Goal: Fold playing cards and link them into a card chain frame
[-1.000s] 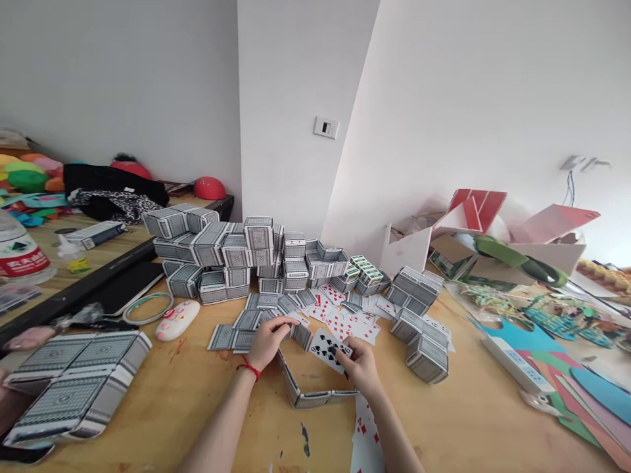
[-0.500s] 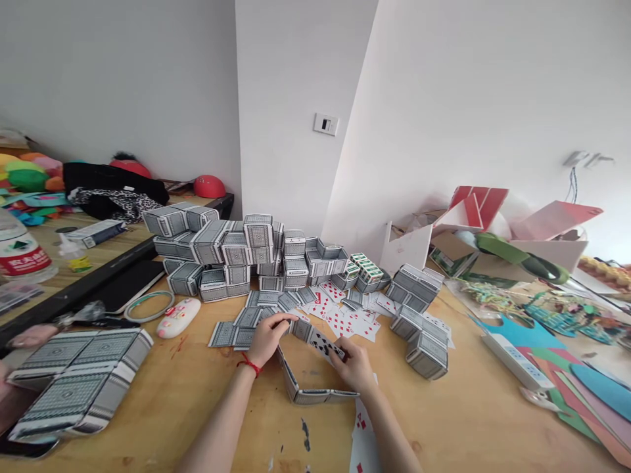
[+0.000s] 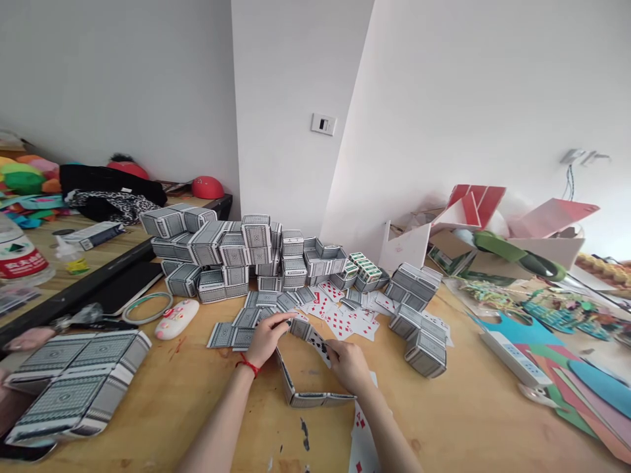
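An open frame of linked, folded playing cards [image 3: 320, 399] stands on edge on the wooden table in front of me. At its far left corner my left hand [image 3: 266, 338] pinches the card wall between thumb and fingers; a red cord circles that wrist. My right hand [image 3: 350, 366] is closed on the right end of a spade playing card [image 3: 318, 344], which forms part of the frame's far side. The right fingertips are partly hidden behind the knuckles. Under my right forearm lie loose diamond cards [image 3: 363, 437], face up.
Stacked card boxes [image 3: 224, 253] line the back. Loose cards [image 3: 340, 320] spread before them, with a joined card block [image 3: 426, 351] to the right. At left, another person's hand [image 3: 32, 338] is beside a large card structure [image 3: 64, 394]. A white mouse-shaped object [image 3: 176, 320] and a power strip [image 3: 515, 358] flank the work.
My right hand has turned over the card's end, so less of the spade face shows. My left hand keeps its hold on the corner. The view has shifted very slightly.
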`<action>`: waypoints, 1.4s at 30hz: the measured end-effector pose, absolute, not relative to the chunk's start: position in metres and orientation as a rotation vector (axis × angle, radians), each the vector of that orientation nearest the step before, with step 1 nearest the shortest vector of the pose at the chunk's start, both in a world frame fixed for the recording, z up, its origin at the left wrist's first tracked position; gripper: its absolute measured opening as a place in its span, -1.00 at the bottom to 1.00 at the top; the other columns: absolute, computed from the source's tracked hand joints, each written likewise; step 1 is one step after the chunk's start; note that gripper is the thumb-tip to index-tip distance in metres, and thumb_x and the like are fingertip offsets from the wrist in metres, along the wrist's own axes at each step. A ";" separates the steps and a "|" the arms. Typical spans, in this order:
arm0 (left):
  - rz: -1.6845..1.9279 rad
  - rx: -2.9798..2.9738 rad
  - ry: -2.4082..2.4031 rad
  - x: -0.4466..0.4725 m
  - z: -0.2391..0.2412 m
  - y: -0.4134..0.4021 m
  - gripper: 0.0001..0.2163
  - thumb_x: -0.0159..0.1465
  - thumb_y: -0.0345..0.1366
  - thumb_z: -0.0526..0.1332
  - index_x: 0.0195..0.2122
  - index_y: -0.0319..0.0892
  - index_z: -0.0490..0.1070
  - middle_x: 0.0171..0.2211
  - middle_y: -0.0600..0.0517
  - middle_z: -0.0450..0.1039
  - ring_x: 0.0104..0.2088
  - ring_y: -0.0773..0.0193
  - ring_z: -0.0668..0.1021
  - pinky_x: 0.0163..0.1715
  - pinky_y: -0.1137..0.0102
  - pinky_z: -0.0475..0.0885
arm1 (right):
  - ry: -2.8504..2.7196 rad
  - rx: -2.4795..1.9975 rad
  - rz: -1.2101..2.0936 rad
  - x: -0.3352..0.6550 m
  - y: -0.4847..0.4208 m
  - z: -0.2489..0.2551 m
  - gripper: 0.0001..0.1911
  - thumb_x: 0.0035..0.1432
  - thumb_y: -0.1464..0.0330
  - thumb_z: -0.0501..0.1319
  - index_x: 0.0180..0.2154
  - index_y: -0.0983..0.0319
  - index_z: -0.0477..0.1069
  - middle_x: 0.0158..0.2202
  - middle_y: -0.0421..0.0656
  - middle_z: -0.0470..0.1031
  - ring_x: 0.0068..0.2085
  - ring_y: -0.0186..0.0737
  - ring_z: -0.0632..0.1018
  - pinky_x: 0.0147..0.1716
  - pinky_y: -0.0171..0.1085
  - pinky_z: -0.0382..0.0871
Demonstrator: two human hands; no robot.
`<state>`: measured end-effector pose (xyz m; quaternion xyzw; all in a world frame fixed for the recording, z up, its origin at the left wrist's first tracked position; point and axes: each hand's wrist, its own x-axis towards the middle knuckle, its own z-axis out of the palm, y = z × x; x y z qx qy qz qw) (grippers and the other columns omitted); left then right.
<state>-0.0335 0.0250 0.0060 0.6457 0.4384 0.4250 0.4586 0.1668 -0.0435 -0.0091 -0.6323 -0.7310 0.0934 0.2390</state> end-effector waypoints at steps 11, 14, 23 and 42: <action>0.960 1.649 1.059 -0.036 0.001 0.027 -0.76 0.05 -0.33 0.07 -0.32 -0.15 0.50 -0.26 0.04 0.52 -0.17 0.19 0.47 -0.10 0.35 0.29 | -2.052 -1.591 0.368 0.155 -0.033 0.005 -0.75 0.00 0.48 0.00 -0.63 0.22 0.34 -0.69 -0.23 0.32 -0.64 -0.39 0.23 -0.60 -0.39 -0.07; 0.961 1.611 1.072 -0.034 0.001 0.027 -0.78 0.05 -0.29 0.10 -0.35 -0.17 0.50 -0.28 0.02 0.52 -0.21 0.18 0.49 -0.15 0.35 0.32 | -2.081 -1.563 0.379 0.150 -0.030 0.006 -0.75 0.01 0.47 0.00 -0.62 0.22 0.33 -0.69 -0.23 0.32 -0.63 -0.39 0.25 -0.60 -0.40 -0.05; 0.972 1.573 1.113 -0.031 -0.003 0.030 -0.78 0.05 -0.29 0.11 -0.34 -0.21 0.49 -0.30 0.00 0.52 -0.24 0.18 0.50 -0.19 0.34 0.35 | -1.718 -1.509 0.910 0.155 -0.030 -0.005 -0.84 -0.01 0.34 0.10 -0.45 0.23 0.43 -0.64 -0.27 0.39 -0.75 -0.43 0.30 -0.73 -0.43 0.10; 0.951 1.571 1.111 -0.030 -0.002 0.028 -0.79 0.03 -0.27 0.13 -0.38 -0.20 0.51 -0.31 0.00 0.54 -0.23 0.16 0.50 -0.17 0.33 0.35 | -1.397 -1.273 1.105 0.161 -0.008 -0.021 -0.66 -0.15 0.31 0.24 -0.26 0.22 0.26 -0.40 -0.17 0.48 -0.57 -0.31 0.49 -0.57 -0.32 0.37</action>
